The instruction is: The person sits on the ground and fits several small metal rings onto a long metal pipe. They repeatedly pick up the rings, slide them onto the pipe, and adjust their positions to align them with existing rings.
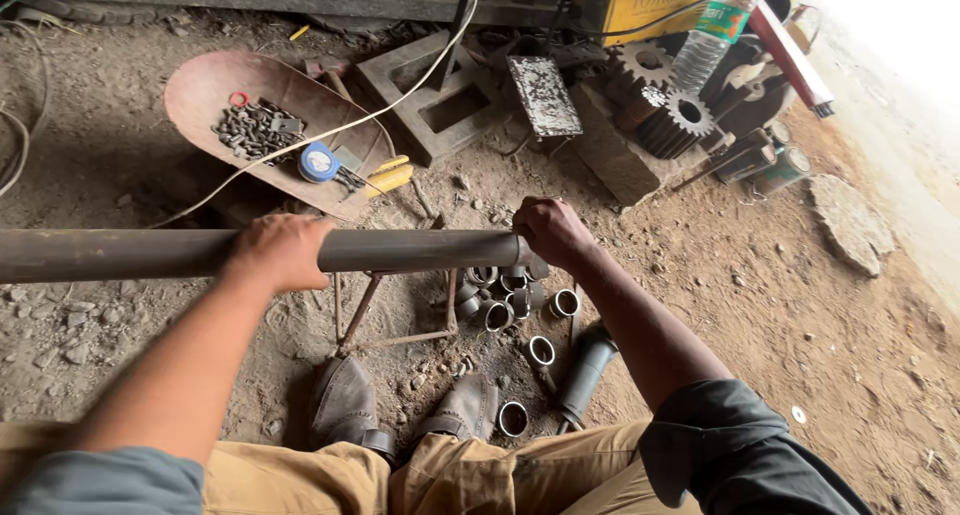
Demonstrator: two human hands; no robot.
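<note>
Steel pipe (pixel 400 249) lies horizontal on a small metal stand (pixel 395 310). Left hand (pixel 275 252) wraps over the pipe left of the stand, fingers clamped on it. Right hand (pixel 548 232) grips the pipe's right end, fingers curled shut. Cut pipe rings (pixel 515 300) lie on the dirt beneath that end.

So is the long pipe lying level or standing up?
Level: the pipe runs sideways under both hands, left hand, right hand.
</note>
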